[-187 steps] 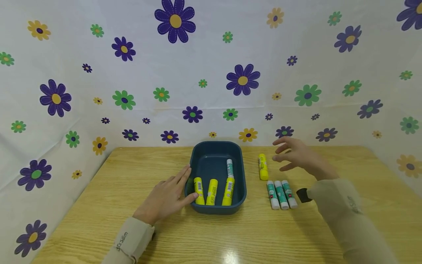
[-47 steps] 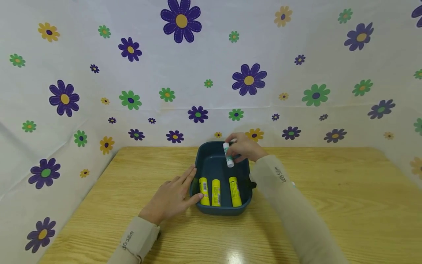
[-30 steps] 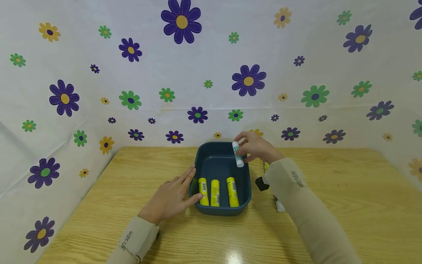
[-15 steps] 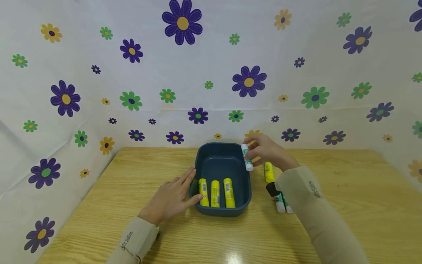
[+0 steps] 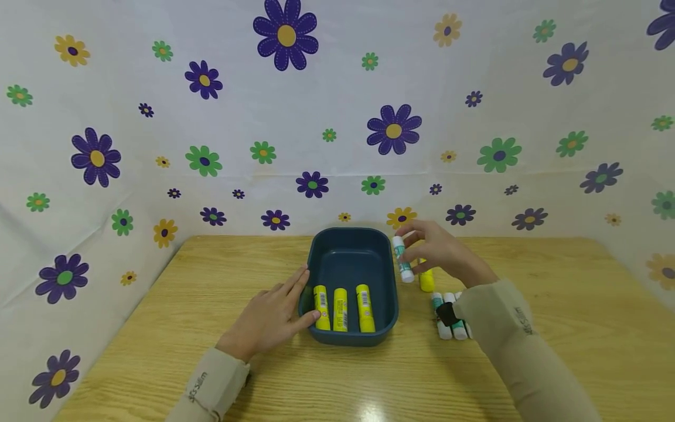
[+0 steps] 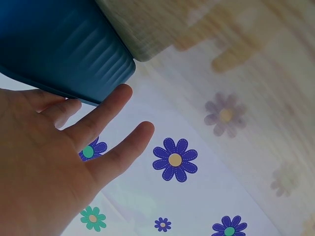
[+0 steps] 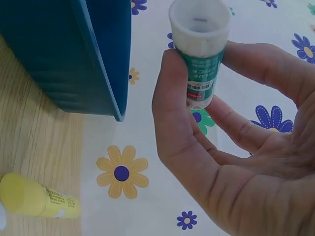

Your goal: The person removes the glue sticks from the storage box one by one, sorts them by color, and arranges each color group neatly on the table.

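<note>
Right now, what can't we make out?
Head: yellow glue stick on table, partly behind the right grip.
Head: rightmost green glue stick, mostly behind the right sleeve.
Head: held glue stick, print too small.
Left wrist: blue tray, cut off by top and left edges.
Right wrist: white item, cut off by left edge.

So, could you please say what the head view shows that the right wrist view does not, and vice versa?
Only the head view shows the left hand at the blue box and three yellow glue sticks inside it. Only the right wrist view shows the recessed end and red label patch of the green-labelled glue stick. Both show that stick in the right hand, the box, a yellow glue stick on the tabletop and the flowered cloth.
</note>
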A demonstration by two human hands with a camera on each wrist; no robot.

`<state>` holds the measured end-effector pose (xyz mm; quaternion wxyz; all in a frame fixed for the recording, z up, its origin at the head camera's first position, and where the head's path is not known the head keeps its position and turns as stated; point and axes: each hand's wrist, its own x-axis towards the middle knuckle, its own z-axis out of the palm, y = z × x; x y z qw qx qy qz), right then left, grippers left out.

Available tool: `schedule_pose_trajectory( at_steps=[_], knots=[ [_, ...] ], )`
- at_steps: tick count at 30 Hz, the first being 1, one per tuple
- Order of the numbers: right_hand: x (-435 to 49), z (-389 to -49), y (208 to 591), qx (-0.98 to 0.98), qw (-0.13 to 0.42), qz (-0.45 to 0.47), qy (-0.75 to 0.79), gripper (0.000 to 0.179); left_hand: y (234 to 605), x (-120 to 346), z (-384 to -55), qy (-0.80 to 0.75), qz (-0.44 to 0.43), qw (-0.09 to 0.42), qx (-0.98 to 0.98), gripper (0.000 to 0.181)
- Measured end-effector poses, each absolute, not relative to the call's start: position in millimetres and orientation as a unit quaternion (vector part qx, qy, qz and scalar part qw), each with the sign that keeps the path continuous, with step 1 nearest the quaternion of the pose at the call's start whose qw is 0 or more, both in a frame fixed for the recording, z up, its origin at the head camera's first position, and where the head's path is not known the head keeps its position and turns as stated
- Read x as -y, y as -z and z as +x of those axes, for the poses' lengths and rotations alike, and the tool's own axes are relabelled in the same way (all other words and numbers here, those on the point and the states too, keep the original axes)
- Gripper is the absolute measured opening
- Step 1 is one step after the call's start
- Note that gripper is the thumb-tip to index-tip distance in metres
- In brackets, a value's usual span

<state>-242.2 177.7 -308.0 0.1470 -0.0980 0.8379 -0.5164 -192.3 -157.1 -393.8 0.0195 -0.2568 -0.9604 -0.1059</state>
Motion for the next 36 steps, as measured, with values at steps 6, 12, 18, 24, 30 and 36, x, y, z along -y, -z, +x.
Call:
schedule_pose_trajectory(
  at_steps=[6, 12, 18, 24, 30, 36],
  knots=[
    [-186, -233, 309, -0.839, 0.145, -0.107, 0.514, 0.052, 394, 157, -192, 0.106, -0.259, 0.022, 0.96, 0.087],
    [-195, -224, 312, -0.838, 0.145, -0.108, 0.515, 0.051, 394, 158, -192, 0.103, -0.261, 0.023, 0.96, 0.087],
    [-208, -215, 317, -0.84, 0.145, -0.103, 0.512, 0.055, 395, 158, -193, 0.106, -0.261, 0.023, 0.959, 0.086],
    [-218, -208, 323, -0.842, 0.144, -0.1, 0.511, 0.054, 395, 158, -194, 0.106, -0.263, 0.023, 0.959, 0.086],
    [-228, -203, 327, -0.842, 0.145, -0.092, 0.512, 0.053, 394, 158, -195, 0.106, -0.264, 0.023, 0.958, 0.086],
    [-237, -198, 331, -0.846, 0.146, -0.088, 0.505, 0.053, 395, 158, -195, 0.104, -0.261, 0.022, 0.959, 0.087]
  ],
)
